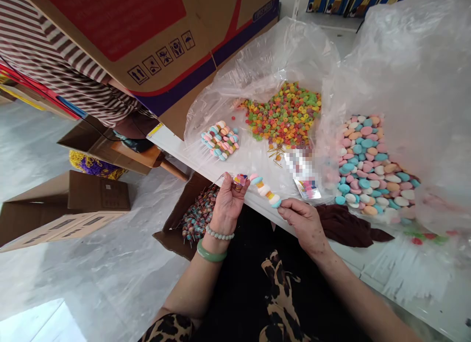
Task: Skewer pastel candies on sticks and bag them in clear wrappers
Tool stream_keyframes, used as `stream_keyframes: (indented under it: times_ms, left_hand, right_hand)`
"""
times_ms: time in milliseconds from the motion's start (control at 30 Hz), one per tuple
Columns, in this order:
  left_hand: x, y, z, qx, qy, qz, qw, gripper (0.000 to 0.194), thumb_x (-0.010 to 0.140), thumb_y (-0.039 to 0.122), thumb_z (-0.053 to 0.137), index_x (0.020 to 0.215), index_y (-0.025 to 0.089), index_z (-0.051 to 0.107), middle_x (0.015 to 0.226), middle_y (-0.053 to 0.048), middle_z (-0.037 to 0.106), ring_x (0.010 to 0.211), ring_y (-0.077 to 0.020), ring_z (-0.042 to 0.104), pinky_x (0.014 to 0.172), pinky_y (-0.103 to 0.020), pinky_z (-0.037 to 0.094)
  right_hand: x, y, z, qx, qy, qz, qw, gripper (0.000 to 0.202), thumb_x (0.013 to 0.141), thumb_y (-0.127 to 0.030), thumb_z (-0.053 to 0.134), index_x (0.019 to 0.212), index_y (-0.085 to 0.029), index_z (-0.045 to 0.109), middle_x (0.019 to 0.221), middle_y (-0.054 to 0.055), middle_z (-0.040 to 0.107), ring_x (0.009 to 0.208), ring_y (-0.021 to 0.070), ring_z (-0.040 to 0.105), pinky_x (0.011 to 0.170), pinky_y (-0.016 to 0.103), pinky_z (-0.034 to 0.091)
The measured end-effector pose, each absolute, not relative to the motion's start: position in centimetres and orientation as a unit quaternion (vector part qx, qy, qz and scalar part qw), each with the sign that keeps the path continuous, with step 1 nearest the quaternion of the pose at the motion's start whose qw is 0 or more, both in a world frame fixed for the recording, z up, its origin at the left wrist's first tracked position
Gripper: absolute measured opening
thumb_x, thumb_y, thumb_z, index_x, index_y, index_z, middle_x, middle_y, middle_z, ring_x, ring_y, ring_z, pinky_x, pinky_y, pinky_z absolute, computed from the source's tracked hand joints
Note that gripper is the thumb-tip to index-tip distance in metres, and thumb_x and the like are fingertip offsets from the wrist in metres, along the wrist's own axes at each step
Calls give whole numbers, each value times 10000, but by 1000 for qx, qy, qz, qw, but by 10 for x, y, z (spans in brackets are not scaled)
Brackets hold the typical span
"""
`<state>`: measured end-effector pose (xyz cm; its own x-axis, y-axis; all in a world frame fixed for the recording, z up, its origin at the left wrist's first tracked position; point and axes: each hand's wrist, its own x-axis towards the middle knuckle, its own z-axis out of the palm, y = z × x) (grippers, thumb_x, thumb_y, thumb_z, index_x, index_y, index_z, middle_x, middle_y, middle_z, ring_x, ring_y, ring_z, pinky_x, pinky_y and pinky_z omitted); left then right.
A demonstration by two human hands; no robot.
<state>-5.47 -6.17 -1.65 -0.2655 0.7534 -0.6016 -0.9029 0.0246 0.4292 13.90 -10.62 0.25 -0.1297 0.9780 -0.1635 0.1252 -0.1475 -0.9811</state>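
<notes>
White worktop [180,148] here, big cardboard box [221,18] at its left end, pastel candies [364,165] heaped toward the right, gummy rings [287,116] between. Hands apart at the near edge: right hand [303,224] pinching a candy skewer [265,189], left hand [230,199] gripping a colourful wrapper [241,179] by its other end.

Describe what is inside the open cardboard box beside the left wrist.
Inside the cardboard box is a heap of small, multicoloured pieces. Whatever lies under the heap is covered, and the left hand and white table hide part of the box.
</notes>
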Motion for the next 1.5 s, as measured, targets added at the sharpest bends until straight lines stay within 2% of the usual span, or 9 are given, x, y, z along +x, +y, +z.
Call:
stream_keyframes:
  times_ms: [267,533,700,833,900,1033,1267,1400,1500]
  left_hand:
    - [-47,-64,-11,-49,383,673,631,246,929,315,598,747,150,589,647,2,664,575,-84,646,644,-209,553]
    - [-47,-68,-10,9,418,697,582,214,871,286,679,717,162,594,633,5,687,595,-125,684,682,-265,581]
    - [-44,-72,-12,28,411,704,578,183,840,289,714,761,173,597,675,19,693,647,-132,694,779,-352,595]
    - [-35,-76,-12,105,390,697,593,222,752,311,795,765,177,618,781,-10,731,691,-130,697,707,-268,576]
    - [-31,-78,-11,149,379,697,590,227,716,307,822,749,172,643,806,-22,740,695,-117,689,686,-225,558]
    - [-26,-83,-7,203,410,681,572,173,708,257,819,672,168,676,757,-20,730,738,-141,695,734,-249,558]
    - [-16,-91,-20,332,482,604,540,109,768,239,762,690,164,746,743,-44,732,748,-153,680,795,-259,539]
    - [-9,-91,-28,301,490,592,564,114,769,263,763,774,151,748,770,-42,734,712,-144,676,740,-253,548]
    - [-10,-86,-28,239,475,638,556,146,741,258,788,764,142,703,734,-14,708,673,-120,665,714,-238,551]
  right_hand:
    - [141,-107,6,-498,-489,619,360,171,728,-341,668,634,-199,651,554,-37,486,521,107,405,499,245,346]
    - [156,-108,6,-528,-611,445,386,126,771,-273,621,662,-214,646,705,-5,635,698,161,572,700,286,419]
    - [150,-105,11,-499,-436,613,430,173,773,-316,644,671,-210,553,571,-41,512,543,116,448,532,252,337]
    - [132,-97,25,-403,-295,748,436,206,734,-335,699,741,-204,540,810,10,679,545,93,492,454,220,245]
    - [126,-94,30,-386,-283,761,438,217,723,-329,713,733,-198,541,864,22,707,542,86,513,440,213,223]
    - [127,-91,30,-394,-274,766,428,218,712,-331,739,724,-194,570,670,-8,665,518,94,545,427,205,226]
    - [125,-86,10,-395,-174,792,431,323,587,-300,832,747,-179,580,760,-6,686,523,87,609,373,170,173]
    - [127,-77,2,-409,-147,776,458,312,561,-265,833,727,-175,585,685,-9,668,520,89,599,360,165,160]
    - [141,-68,5,-413,-153,763,473,299,590,-257,814,730,-191,557,832,26,730,539,92,595,354,175,138]
